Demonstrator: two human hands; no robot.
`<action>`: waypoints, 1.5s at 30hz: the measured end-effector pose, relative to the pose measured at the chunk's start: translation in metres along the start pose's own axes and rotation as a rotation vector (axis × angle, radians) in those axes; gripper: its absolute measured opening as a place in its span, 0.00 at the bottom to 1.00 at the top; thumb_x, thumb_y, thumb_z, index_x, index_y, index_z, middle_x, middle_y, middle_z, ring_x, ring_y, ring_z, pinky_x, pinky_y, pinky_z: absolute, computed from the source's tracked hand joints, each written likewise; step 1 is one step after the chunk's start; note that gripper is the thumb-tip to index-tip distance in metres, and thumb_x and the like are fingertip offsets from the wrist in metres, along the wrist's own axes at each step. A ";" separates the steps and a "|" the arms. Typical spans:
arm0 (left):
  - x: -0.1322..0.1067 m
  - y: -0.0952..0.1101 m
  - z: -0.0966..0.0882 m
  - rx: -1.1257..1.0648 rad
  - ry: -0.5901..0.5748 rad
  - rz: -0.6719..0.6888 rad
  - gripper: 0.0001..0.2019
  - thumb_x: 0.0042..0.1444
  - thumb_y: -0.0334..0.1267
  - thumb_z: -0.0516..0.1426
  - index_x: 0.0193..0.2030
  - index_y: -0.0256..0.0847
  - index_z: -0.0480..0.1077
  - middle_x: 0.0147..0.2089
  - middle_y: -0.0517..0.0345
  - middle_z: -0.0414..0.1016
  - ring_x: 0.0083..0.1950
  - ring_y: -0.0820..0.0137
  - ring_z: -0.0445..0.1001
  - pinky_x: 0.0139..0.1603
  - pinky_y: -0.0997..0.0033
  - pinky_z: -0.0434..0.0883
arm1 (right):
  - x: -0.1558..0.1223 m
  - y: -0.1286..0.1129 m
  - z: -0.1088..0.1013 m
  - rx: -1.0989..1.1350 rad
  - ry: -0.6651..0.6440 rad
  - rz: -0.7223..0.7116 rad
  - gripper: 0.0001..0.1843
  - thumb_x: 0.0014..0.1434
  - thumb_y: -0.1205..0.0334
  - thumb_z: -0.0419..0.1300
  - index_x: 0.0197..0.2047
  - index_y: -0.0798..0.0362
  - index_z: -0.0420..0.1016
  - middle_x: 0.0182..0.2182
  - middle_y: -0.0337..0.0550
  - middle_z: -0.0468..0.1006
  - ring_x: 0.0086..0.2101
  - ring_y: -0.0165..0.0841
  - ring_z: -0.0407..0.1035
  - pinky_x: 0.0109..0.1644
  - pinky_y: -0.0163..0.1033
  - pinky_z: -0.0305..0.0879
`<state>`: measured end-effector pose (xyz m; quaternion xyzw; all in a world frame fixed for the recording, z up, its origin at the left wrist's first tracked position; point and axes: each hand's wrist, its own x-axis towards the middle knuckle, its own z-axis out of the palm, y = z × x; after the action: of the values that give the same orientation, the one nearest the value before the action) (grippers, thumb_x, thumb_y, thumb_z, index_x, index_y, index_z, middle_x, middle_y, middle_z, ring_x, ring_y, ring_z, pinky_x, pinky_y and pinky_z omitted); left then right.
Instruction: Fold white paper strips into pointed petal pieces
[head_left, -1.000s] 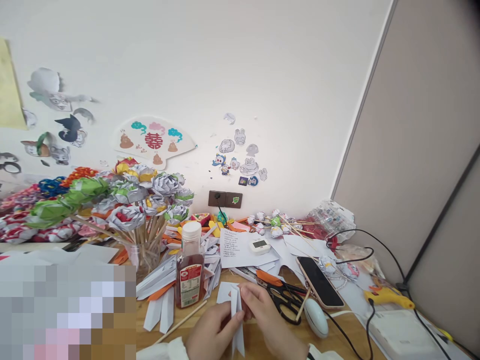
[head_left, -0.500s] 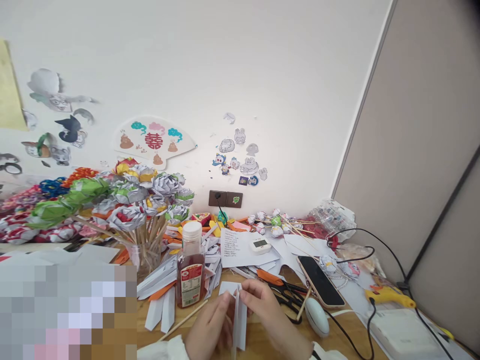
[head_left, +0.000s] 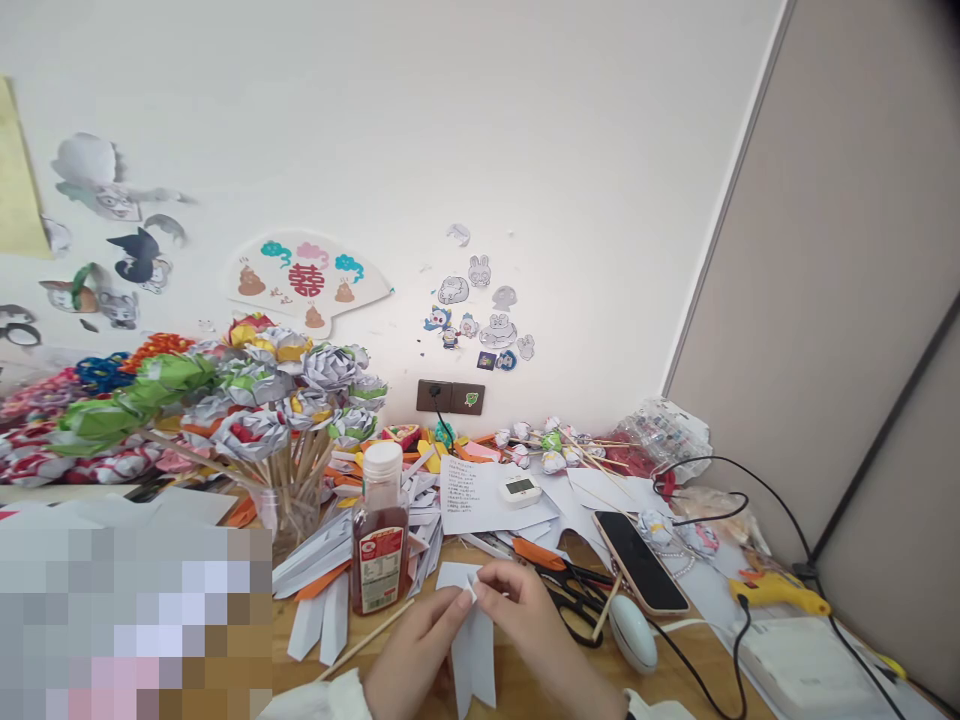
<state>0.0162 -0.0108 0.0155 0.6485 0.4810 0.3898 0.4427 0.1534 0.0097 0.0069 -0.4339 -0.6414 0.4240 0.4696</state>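
Observation:
Both my hands are at the bottom middle of the view, over a wooden desk (head_left: 675,665). My left hand (head_left: 416,655) and my right hand (head_left: 536,635) pinch the top of a folded white paper piece (head_left: 474,655) that hangs down between them with a notched lower edge. The fingertips of both hands meet at its upper corner. A second white paper piece (head_left: 452,574) lies flat just behind. Black-and-orange scissors (head_left: 566,585) lie right beside my right hand.
A brown bottle with a white cap (head_left: 380,535) stands left of my hands, and a wooden skewer (head_left: 364,642) lies by it. A jar of paper flowers (head_left: 285,440), a phone (head_left: 640,563), a white mouse (head_left: 632,633), a yellow glue gun (head_left: 780,592) and cables crowd the desk.
The paper piece has been turned and spread wider between my hands. My fingers have shifted up to its top corner.

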 end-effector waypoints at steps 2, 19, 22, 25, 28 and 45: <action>0.002 -0.001 -0.002 0.001 -0.009 0.021 0.18 0.50 0.49 0.46 0.27 0.36 0.67 0.24 0.61 0.65 0.29 0.70 0.63 0.30 0.74 0.61 | 0.000 0.000 -0.001 0.006 -0.006 0.010 0.11 0.46 0.55 0.57 0.28 0.54 0.73 0.27 0.42 0.73 0.31 0.34 0.64 0.35 0.36 0.58; 0.011 -0.008 -0.009 -0.124 -0.040 -0.002 0.14 0.45 0.47 0.52 0.26 0.35 0.66 0.22 0.64 0.61 0.25 0.73 0.62 0.23 0.75 0.63 | 0.003 0.004 -0.001 0.054 -0.003 -0.008 0.18 0.50 0.50 0.53 0.28 0.57 0.73 0.27 0.43 0.72 0.30 0.34 0.64 0.34 0.36 0.59; 0.011 -0.011 -0.008 -0.147 -0.051 -0.019 0.14 0.45 0.46 0.53 0.28 0.34 0.67 0.23 0.62 0.64 0.26 0.71 0.64 0.24 0.74 0.65 | 0.002 0.003 0.000 0.018 0.007 -0.017 0.18 0.51 0.50 0.52 0.29 0.57 0.73 0.28 0.45 0.73 0.31 0.35 0.65 0.35 0.37 0.59; 0.012 -0.014 -0.008 -0.169 -0.054 -0.043 0.14 0.44 0.45 0.53 0.30 0.33 0.67 0.24 0.60 0.66 0.27 0.71 0.66 0.24 0.73 0.65 | 0.001 0.002 -0.001 0.023 -0.007 0.019 0.15 0.48 0.52 0.56 0.29 0.57 0.73 0.28 0.45 0.74 0.32 0.35 0.65 0.36 0.37 0.60; 0.013 -0.016 -0.010 -0.183 -0.019 -0.060 0.14 0.43 0.45 0.54 0.30 0.34 0.65 0.24 0.61 0.67 0.26 0.71 0.66 0.23 0.74 0.64 | 0.001 0.002 -0.002 0.056 -0.005 0.053 0.13 0.46 0.55 0.58 0.30 0.57 0.73 0.28 0.44 0.74 0.32 0.35 0.65 0.37 0.37 0.60; 0.014 -0.006 -0.016 -0.122 -0.065 -0.058 0.12 0.41 0.43 0.56 0.25 0.34 0.65 0.17 0.67 0.60 0.20 0.77 0.58 0.21 0.78 0.57 | 0.002 -0.001 -0.004 0.018 -0.029 0.056 0.09 0.41 0.60 0.62 0.26 0.57 0.73 0.26 0.42 0.73 0.30 0.33 0.65 0.36 0.37 0.60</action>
<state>0.0032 0.0064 0.0158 0.6184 0.4604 0.3842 0.5079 0.1567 0.0119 0.0090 -0.4412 -0.6319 0.4490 0.4523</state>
